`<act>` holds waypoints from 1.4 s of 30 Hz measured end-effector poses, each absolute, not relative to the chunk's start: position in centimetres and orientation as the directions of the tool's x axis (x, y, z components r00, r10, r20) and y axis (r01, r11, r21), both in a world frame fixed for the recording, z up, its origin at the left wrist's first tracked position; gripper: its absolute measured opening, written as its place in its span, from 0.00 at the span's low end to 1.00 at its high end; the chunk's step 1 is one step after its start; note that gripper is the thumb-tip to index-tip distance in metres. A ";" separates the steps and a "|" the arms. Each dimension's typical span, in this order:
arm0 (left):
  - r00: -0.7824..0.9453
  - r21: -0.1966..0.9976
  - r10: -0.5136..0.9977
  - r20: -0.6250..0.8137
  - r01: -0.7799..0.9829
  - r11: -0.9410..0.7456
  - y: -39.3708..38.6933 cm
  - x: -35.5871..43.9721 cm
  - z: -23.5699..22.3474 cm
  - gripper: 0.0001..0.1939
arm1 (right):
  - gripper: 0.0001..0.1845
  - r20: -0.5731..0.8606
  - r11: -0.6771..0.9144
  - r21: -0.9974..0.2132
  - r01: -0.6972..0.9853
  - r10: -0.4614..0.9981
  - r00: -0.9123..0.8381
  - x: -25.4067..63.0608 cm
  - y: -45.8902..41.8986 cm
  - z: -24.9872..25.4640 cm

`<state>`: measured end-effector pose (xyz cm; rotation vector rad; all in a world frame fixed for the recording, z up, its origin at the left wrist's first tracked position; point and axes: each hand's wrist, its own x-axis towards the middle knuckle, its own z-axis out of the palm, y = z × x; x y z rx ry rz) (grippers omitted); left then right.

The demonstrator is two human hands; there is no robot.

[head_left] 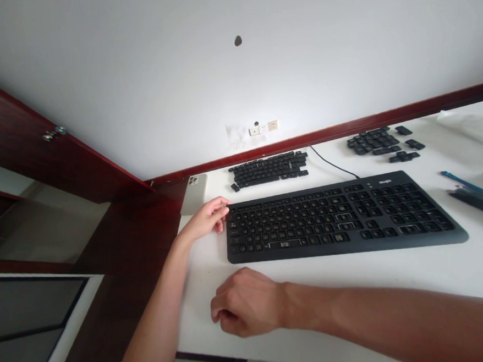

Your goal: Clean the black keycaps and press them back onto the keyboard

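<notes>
A black keyboard frame (296, 252) lies flat on the white table, its key positions bare of caps. At its upper left corner is my left hand (211, 215), with fingers bent and the fingertips and thumb closed on the corner. My right hand (250, 301) rests on the table in front of the keyboard's lower left edge, its fingers curled in. What the right hand holds, if anything, is hidden. Behind the keyboard lies a block of loose black keycaps (261, 171), laid out in rows. More keycaps (371, 140) are grouped at the back right.
A pale phone (194, 194) lies at the table's left edge, lens side up. The keyboard's cable (333, 165) runs back toward the wall (157, 98). On the right are a blue-and-black long item (478, 195) and a white plastic sheet (469, 123). A dark red door (35, 129) stands left.
</notes>
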<state>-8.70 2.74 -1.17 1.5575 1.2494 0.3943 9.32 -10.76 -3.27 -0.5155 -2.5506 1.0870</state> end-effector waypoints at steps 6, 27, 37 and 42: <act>0.329 0.794 0.903 -0.276 0.607 0.022 2.6 -7.3 -1.1 0.23 | 0.11 0.134 0.636 -0.745 0.201 0.438 -0.889 9.4 -10.7 -3.2; 0.344 0.653 0.874 -0.344 0.756 -0.040 5.8 -5.7 -0.4 0.31 | 0.12 0.173 0.666 -0.726 0.171 0.418 -0.892 9.4 -10.8 -3.8; 0.528 0.842 0.776 -0.346 0.540 0.008 5.5 -8.1 -0.5 0.25 | 0.13 0.151 0.662 -0.730 0.170 0.398 -0.905 9.2 -10.8 -4.0; 0.511 0.854 0.782 -0.356 0.518 0.050 5.3 -8.5 -0.4 0.27 | 0.13 0.198 0.670 -0.732 0.120 0.378 -0.904 9.1 -10.9 -4.4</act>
